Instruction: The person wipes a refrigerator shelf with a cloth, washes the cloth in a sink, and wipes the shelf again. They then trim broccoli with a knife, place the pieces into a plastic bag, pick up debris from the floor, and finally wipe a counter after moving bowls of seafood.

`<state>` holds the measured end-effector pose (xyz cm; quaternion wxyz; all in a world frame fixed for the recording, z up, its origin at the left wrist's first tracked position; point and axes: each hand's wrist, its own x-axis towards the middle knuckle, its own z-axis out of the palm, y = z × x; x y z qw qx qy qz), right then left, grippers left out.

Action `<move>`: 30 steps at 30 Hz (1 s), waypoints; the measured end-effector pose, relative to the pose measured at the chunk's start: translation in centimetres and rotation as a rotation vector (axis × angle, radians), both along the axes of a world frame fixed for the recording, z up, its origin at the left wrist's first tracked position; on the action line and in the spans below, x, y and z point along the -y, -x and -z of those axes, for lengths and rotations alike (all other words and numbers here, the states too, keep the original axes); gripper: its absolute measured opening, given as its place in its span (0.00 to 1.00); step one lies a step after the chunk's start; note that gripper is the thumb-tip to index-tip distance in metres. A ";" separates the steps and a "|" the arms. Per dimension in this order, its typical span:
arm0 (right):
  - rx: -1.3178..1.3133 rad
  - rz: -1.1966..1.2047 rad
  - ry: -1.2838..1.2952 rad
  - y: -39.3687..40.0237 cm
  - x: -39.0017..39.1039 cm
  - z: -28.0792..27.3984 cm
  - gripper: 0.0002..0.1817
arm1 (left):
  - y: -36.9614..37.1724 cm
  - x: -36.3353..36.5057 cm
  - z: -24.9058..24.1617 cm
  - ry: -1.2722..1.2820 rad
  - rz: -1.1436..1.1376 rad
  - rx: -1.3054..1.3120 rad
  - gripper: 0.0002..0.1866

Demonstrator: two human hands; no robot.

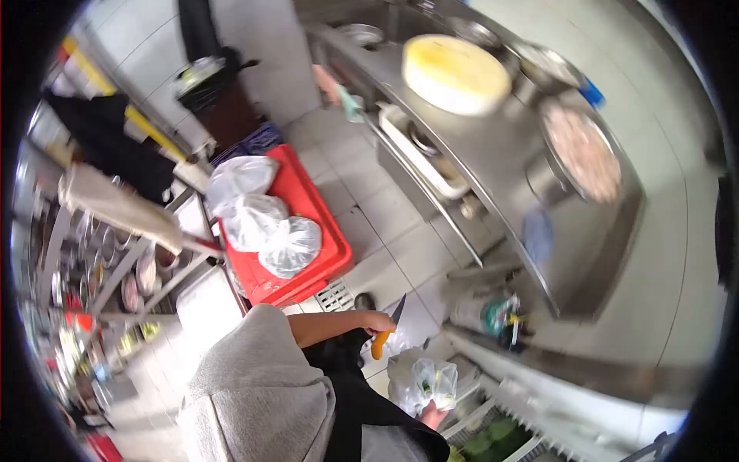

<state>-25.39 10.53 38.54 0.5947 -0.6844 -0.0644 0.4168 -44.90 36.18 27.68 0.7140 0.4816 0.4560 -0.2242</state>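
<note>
My left hand (377,322) is closed around the orange handle of a knife (379,345), its dark blade (399,309) pointing up and away. Lower down and to the right, my right hand (433,416) grips a clear plastic bag (435,379) with something pale and green inside. Its fingers are partly hidden by the bag. Below the bag, green produce (493,440) shows in a rack or crate.
Several tied plastic bags (289,247) lie on a red lidded bin (331,250) at left centre. A steel counter (493,142) holds a large pale yellow round item (456,75) and a pot of pinkish food (581,152). Shelving (115,281) stands at the left.
</note>
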 end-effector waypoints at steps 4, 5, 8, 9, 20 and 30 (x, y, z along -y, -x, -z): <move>-0.014 -0.191 0.124 -1.6 -11.5 -3.4 0.28 | 4.6 -4.3 -4.7 -0.132 -0.300 0.012 0.19; 0.009 -0.272 0.149 -1.9 -14.4 -3.8 0.28 | 5.7 -5.2 -6.1 -0.142 -0.454 0.011 0.19; 0.605 -0.779 -0.173 -2.7 -22.4 -4.9 0.23 | 9.0 -7.5 -8.7 -0.210 -0.558 -0.006 0.19; 1.182 -1.073 -0.367 -2.8 -25.1 -5.5 0.22 | 10.0 -8.2 -10.0 -0.223 -0.596 -0.014 0.19; -0.227 -0.951 -0.509 9.9 -54.7 -15.3 0.19 | 20.6 -9.2 -13.9 -0.602 -1.091 0.238 0.22; -0.458 -1.303 -0.631 27.9 -74.8 -22.7 0.19 | 20.1 -9.1 -21.0 -0.542 -1.972 -0.018 0.20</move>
